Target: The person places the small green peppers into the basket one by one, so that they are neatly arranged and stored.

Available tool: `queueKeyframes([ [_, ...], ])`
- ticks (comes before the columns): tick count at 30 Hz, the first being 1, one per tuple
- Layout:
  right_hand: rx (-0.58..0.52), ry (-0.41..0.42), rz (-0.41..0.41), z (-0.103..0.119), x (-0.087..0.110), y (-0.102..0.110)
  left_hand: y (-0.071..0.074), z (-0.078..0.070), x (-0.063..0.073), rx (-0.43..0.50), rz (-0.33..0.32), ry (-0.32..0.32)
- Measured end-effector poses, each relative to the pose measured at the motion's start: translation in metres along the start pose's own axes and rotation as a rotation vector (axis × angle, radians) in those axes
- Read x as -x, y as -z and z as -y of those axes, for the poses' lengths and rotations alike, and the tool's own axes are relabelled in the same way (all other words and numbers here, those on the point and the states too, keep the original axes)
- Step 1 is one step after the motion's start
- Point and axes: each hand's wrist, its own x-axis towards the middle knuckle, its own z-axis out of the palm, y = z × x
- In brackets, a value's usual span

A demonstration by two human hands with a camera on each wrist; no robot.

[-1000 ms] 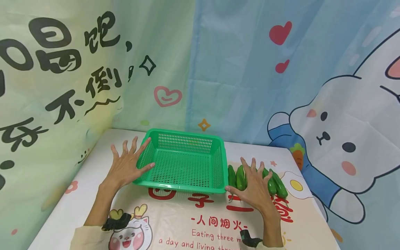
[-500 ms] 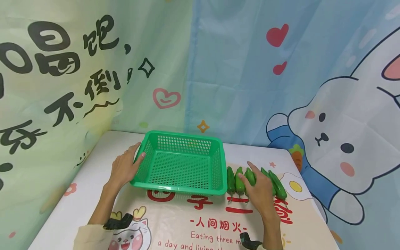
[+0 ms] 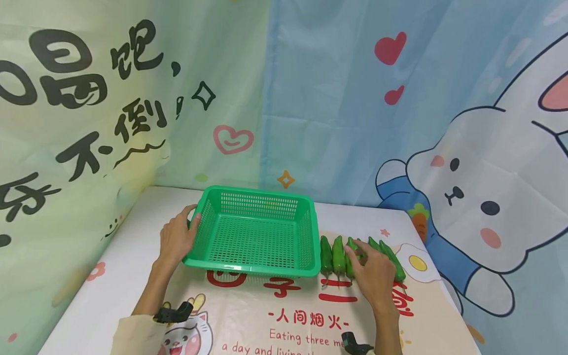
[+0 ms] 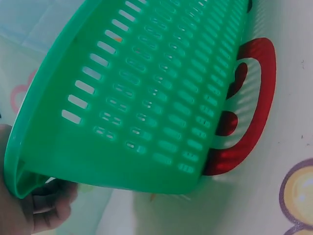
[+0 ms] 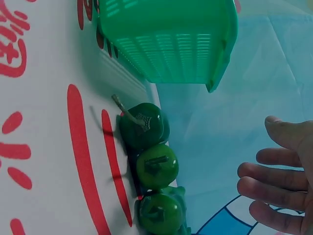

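Observation:
A green plastic basket point(image 3: 250, 270) with slotted walls stands on the table, nothing inside it. My left hand point(image 3: 176, 237) grips its left rim; the left wrist view has the fingers point(image 4: 51, 213) curled beneath the basket's edge point(image 4: 34, 161). To the right of the basket lie several green peppers point(image 3: 338, 254) side by side, stems toward me. Over the middle of that row is my right hand point(image 3: 374, 271), hiding part of it. In the right wrist view this hand point(image 5: 281, 178) has its fingers spread loosely, apart from the peppers point(image 5: 159, 166) and holding nothing.
A printed mat point(image 3: 248, 308) with red lettering covers the table's middle. White tabletop point(image 3: 115, 276) shows at its left. A printed curtain point(image 3: 319, 98) hangs behind the table and at both sides. Each wrist wears a black strap.
Both hands had fingers spread wide. The left has closed on the basket's left rim; the right has lowered over the peppers, its fingers drawing closer together. The basket stays about where it was.

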Motion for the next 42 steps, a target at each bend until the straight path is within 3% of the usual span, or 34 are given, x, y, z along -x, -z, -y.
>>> queueKeyframes([
  [5, -0.002, -0.022, 0.003, -0.006, 0.002, -0.001, -0.004, 0.004, -0.001, 0.102, -0.014, -0.002],
  [11, -0.024, -0.047, -0.002, -0.014, 0.003, -0.001, -0.006, 0.010, -0.002, 0.370, 0.047, 0.046],
  [15, -0.053, -0.064, -0.012, -0.019, 0.001, 0.001, -0.005, 0.011, -0.003, 0.482, 0.066, 0.089],
  [27, -0.090, -0.136, 0.043, -0.037, 0.003, 0.010, -0.002, 0.015, -0.001, 0.564, 0.126, 0.152],
  [35, -0.071, -0.195, 0.065, -0.047, 0.002, 0.023, -0.003, 0.013, -0.001, 0.569, 0.122, 0.159],
  [42, -0.066, -0.200, 0.058, -0.059, -0.001, 0.032, -0.003, 0.014, 0.000, 0.573, 0.116, 0.162],
])
